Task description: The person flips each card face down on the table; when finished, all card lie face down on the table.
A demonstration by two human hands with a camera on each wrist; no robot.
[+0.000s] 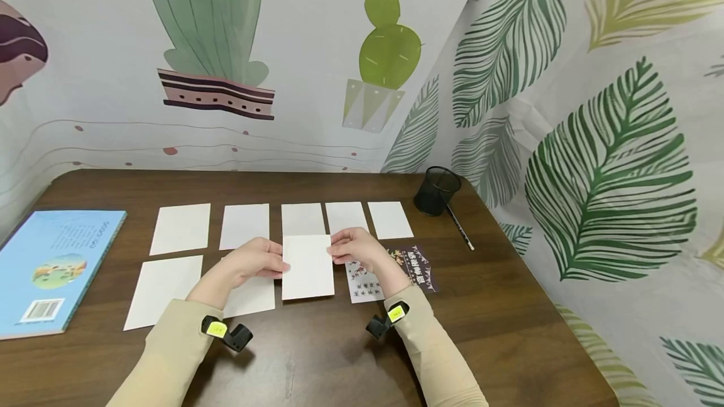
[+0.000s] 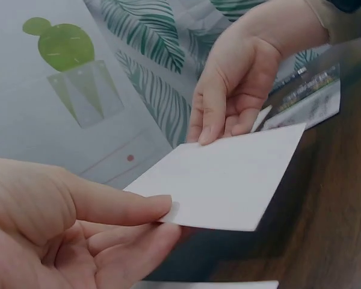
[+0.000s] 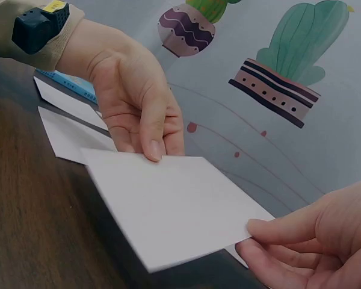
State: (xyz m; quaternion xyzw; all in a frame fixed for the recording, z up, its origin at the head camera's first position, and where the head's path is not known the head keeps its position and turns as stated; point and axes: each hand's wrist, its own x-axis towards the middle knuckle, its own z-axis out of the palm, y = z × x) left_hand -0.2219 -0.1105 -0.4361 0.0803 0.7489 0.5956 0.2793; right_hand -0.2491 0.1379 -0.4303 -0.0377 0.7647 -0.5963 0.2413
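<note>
A blank white card [image 1: 308, 269] is held above the table between both hands. My left hand [image 1: 257, 261] pinches its left edge, thumb on top and fingers beneath, as the left wrist view shows. On the opposite edge, my right hand [image 1: 362, 249] pinches the card the same way. Behind it lies a row of white cards, among them one [image 1: 303, 218] partly covered by the held card. Nearer on the left are two more white cards, one [image 1: 164, 287] in full view and one [image 1: 251, 294] partly under my left forearm. Printed cards [image 1: 364, 284] lie beneath my right wrist.
A blue book [image 1: 62, 269] lies at the table's left side. At the back right stands a black mesh pen holder [image 1: 435, 192], with a pencil [image 1: 460, 228] lying beside it. The patterned wall covering borders the table [image 1: 317, 357] behind and on the right.
</note>
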